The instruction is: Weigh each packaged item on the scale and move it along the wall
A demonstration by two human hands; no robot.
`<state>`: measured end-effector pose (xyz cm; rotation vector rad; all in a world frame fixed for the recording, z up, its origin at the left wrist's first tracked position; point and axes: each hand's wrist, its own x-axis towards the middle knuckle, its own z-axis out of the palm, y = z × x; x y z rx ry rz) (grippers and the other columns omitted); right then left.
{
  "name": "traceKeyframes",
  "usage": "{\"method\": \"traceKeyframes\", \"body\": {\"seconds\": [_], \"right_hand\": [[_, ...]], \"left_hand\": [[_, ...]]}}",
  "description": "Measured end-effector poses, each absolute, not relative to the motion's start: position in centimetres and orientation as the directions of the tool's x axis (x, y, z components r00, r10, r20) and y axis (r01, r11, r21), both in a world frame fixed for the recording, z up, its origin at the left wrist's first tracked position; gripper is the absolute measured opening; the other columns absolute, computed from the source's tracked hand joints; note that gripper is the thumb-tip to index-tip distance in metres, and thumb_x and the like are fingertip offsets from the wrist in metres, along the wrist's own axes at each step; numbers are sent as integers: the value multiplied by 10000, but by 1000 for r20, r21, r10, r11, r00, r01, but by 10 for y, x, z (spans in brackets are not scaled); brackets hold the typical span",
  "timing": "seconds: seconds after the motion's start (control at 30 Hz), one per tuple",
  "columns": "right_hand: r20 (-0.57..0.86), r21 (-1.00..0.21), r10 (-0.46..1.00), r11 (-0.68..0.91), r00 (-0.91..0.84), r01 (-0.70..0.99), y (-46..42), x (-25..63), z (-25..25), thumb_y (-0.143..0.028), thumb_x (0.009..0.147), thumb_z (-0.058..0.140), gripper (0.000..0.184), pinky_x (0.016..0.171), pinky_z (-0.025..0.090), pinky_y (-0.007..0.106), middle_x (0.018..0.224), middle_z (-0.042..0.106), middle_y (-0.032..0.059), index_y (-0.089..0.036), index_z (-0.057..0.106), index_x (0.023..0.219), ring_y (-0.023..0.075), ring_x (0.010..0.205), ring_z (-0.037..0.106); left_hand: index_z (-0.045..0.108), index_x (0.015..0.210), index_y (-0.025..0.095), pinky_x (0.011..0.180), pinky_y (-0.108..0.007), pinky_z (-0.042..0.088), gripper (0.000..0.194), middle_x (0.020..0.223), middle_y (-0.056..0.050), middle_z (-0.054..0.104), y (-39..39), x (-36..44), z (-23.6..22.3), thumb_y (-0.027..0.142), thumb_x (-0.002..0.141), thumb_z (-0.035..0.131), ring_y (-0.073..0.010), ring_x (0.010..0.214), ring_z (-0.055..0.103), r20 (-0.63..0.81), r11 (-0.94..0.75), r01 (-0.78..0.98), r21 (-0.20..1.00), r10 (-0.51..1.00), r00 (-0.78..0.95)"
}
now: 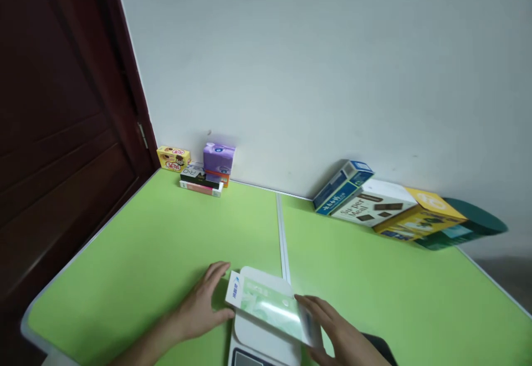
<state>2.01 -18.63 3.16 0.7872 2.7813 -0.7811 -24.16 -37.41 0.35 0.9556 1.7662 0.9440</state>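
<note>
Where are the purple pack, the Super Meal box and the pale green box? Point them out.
Purple pack [218, 162]: head view, front face.
Super Meal box [368, 204]: head view, printed face.
Pale green box [270, 308]: head view, middle of upper face.

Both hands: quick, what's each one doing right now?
Left hand: open, curved beside the near-left end of the green-and-white box; contact can't be told.
Right hand: closed on the box's other end.

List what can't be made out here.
All in the head view:
- Scale readout: cut off by the bottom edge.
- Black object: partly behind the right hand, cut off below.
- Held box's fine print: glare, blur.
- Purple pack's lettering: too small.
</note>
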Motion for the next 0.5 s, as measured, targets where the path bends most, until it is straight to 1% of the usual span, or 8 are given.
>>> {"method": "traceKeyframes", "body": {"seconds": [0.03, 0.1, 0.13, 0.2, 0.27, 0.33, 0.4, 0.5], "right_hand": [[-272, -446, 447, 726, -852, 523, -187, 19, 29, -249, 779, 512, 593, 1014, 436, 429, 1335, 502, 152, -182, 430, 1363, 285, 1197, 517], [-254, -443, 440, 739, -861, 508, -189, 15, 27, -244, 786, 497, 566, 990, 457, 413, 1298, 528, 160, -171, 446, 1345, 282, 1166, 541], [-242, -439, 437, 747, -867, 499, -189, 13, 27, -249, 790, 494, 554, 983, 463, 406, 1291, 531, 162, -168, 452, 1336, 281, 1162, 544], [-218, -433, 432, 761, -875, 483, -187, 6, 30, -258, 800, 486, 535, 978, 466, 395, 1292, 529, 160, -173, 457, 1327, 278, 1164, 543], [-201, -429, 428, 771, -881, 472, -183, -4, 35, -272, 814, 477, 522, 975, 467, 393, 1298, 524, 156, -183, 450, 1328, 275, 1169, 541], [-181, -426, 423, 780, -888, 458, -177, -18, 42, -287, 827, 471, 513, 980, 462, 403, 1306, 516, 156, -185, 440, 1329, 275, 1171, 538], [-158, -427, 416, 789, -895, 442, -171, -39, 49, -295, 839, 464, 504, 983, 455, 412, 1307, 511, 162, -176, 432, 1327, 276, 1166, 537], [-121, -447, 399, 796, -909, 409, -159, -78, 55, -299, 841, 472, 495, 983, 450, 410, 1286, 516, 172, -149, 435, 1311, 274, 1152, 541]], "left_hand": [[298, 1421, 389, 1063, -578, 321, 833, 1540, -27, 232, -373, -243, 3, 256, 715, 719, -376, 1326, 325, -331, 399, 219, 891, 898, -288], [390, 1378, 349, 1090, -558, 297, 724, 1469, -49, 376, -370, -246, 4, 244, 730, 695, -341, 1310, 367, -297, 360, 232, 904, 917, -267], [436, 1344, 330, 1091, -543, 304, 678, 1422, -57, 439, -369, -249, 4, 239, 725, 696, -326, 1291, 396, -276, 340, 235, 911, 924, -265], [491, 1288, 310, 1068, -520, 346, 628, 1350, -61, 507, -366, -256, 6, 232, 705, 711, -308, 1240, 453, -248, 311, 227, 923, 931, -268], [503, 1268, 311, 1034, -511, 383, 623, 1324, -61, 524, -363, -267, 9, 223, 691, 723, -301, 1199, 485, -246, 309, 209, 928, 928, -280], [501, 1266, 319, 1021, -504, 394, 623, 1321, -59, 524, -359, -282, 13, 222, 692, 724, -293, 1176, 501, -228, 296, 212, 932, 928, -294], [499, 1269, 315, 1018, -487, 398, 620, 1324, -61, 521, -354, -300, 18, 213, 697, 715, -285, 1170, 504, -190, 270, 238, 933, 931, -313], [485, 1296, 264, 1052, -454, 373, 618, 1359, -81, 494, -342, -336, 28, 214, 712, 684, -279, 1217, 475, -135, 244, 328, 912, 938, -321]]}}
